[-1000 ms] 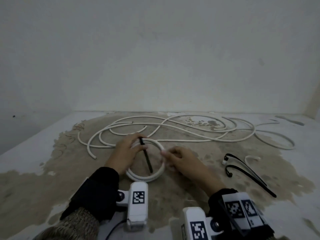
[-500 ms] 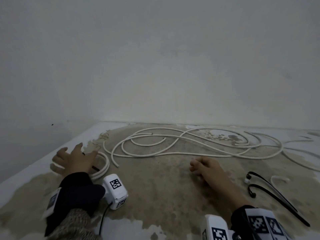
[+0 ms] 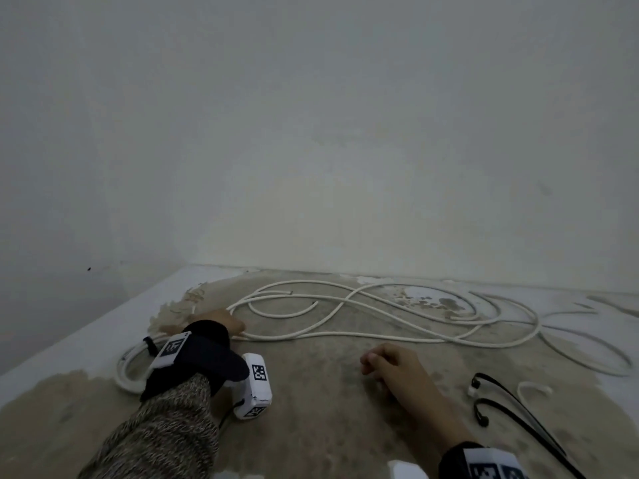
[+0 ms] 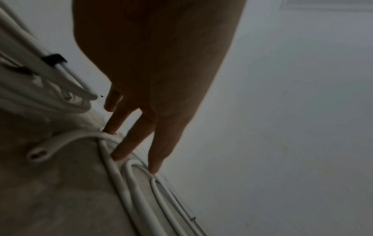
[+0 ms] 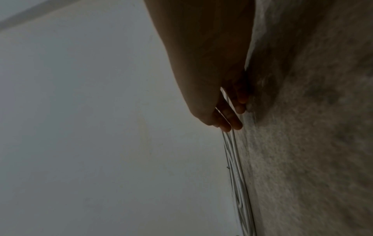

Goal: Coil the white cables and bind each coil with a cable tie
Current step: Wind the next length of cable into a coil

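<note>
Loose white cables (image 3: 380, 316) sprawl across a stained, peeling bench (image 3: 311, 426) against a bare grey wall (image 3: 311, 133); the left hand (image 4: 153, 67) reaches with straight fingers, the right hand (image 3: 397, 369) rests loosely curled, empty.

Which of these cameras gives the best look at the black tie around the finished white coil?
The left wrist view: the black tie shows close up, wrapped round the strands of the bound coil. The head view shows only a small dark bit of it at the coil's far edge, beside the left arm. The right wrist view does not show it.
</note>
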